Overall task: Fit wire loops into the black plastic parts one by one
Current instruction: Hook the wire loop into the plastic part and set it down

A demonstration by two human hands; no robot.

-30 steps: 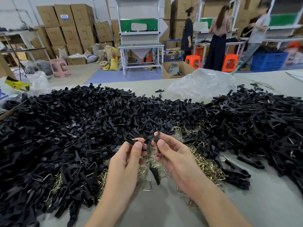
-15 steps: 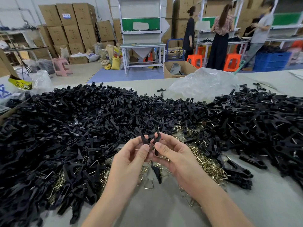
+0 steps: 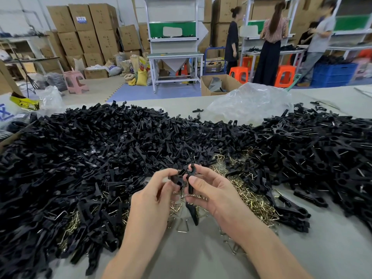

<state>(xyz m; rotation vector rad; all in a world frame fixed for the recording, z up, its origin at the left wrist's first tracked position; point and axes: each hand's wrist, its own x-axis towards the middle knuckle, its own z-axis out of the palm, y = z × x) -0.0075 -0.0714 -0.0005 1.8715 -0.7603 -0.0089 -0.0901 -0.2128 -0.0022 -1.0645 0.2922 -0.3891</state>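
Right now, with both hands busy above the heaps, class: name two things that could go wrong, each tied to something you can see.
1. The left hand and right hand only pinch the small black parts; one dropped would likely vanish in the black heap.
2. The wire loops lie tangled, so picking one may drag others or prick fingers.

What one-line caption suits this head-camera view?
Mid-assembly: left hand and right hand hold black plastic parts above loose wire loops, flanked by heaps of parts.
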